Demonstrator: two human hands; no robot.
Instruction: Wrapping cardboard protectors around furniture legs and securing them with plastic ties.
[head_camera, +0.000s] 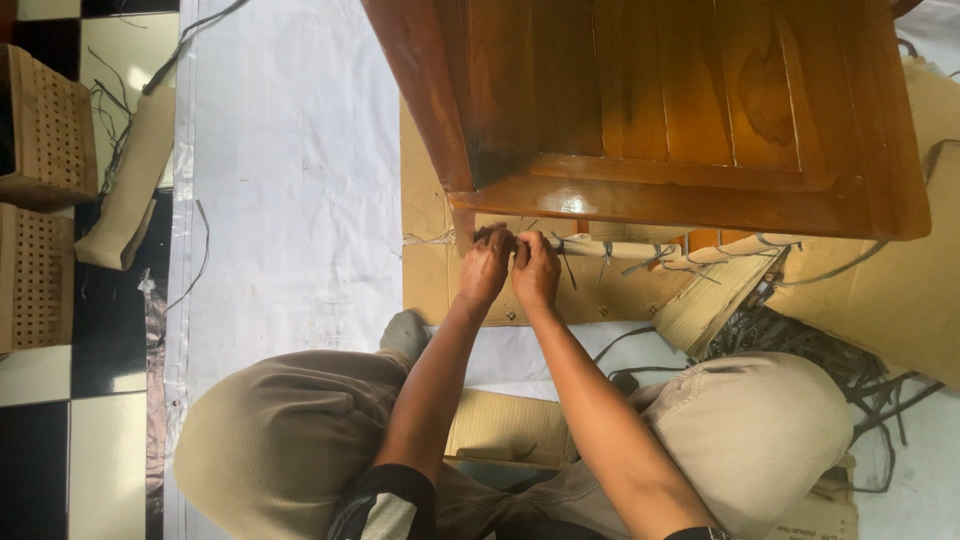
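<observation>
A glossy brown wooden chair (690, 110) stands on cardboard in front of me, seen from above. Under its front edge runs a pale rail (620, 248) with thin dark strands (640, 262) tied along it. My left hand (487, 268) and my right hand (536, 270) are side by side at the rail's left end, next to the chair leg. Both pinch a thin strand there with closed fingers. The strand between the fingertips is too small to see clearly.
I sit with knees spread in khaki trousers on a white sheet (290, 180). Flattened cardboard (880, 290) lies right, with a tangle of dark strands (800, 335). Woven perforated panels (40, 130) and a padded piece (125, 190) lie on the checkered floor at left.
</observation>
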